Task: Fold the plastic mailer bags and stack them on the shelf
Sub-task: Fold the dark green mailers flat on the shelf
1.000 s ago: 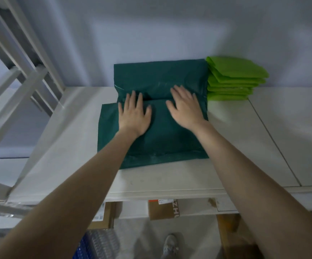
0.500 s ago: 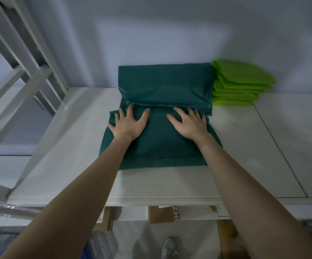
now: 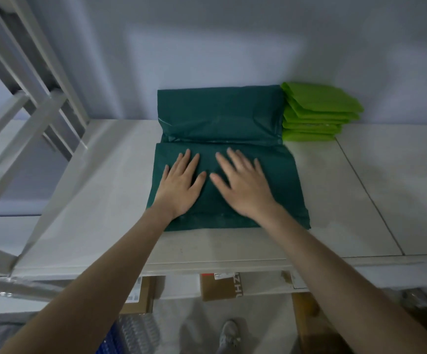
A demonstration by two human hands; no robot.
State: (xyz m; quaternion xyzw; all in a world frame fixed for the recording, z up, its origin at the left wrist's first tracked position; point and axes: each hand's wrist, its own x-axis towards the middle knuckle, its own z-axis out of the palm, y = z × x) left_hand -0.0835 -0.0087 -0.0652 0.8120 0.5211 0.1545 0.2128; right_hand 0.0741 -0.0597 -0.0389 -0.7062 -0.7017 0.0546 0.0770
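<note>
A dark green mailer bag [image 3: 278, 180] lies on the white shelf [image 3: 335, 200], its far part bent upward against the grey wall along a crease. My left hand [image 3: 181, 185] and my right hand [image 3: 243, 187] lie flat side by side on the bag's near part, fingers straight and spread, pressing it down. A stack of several folded light green mailer bags [image 3: 317, 113] sits against the wall, touching the dark bag's right edge.
A white metal shelf frame [image 3: 28, 118] rises at the left. Cardboard boxes [image 3: 221, 286] sit below the shelf's front edge, and a shoe [image 3: 229, 335] shows on the floor. A seam [image 3: 368, 192] divides the shelf surface at the right.
Both hands slid toward each other to the bag's middle and a little nearer to me. The bag's far part still stands against the wall.
</note>
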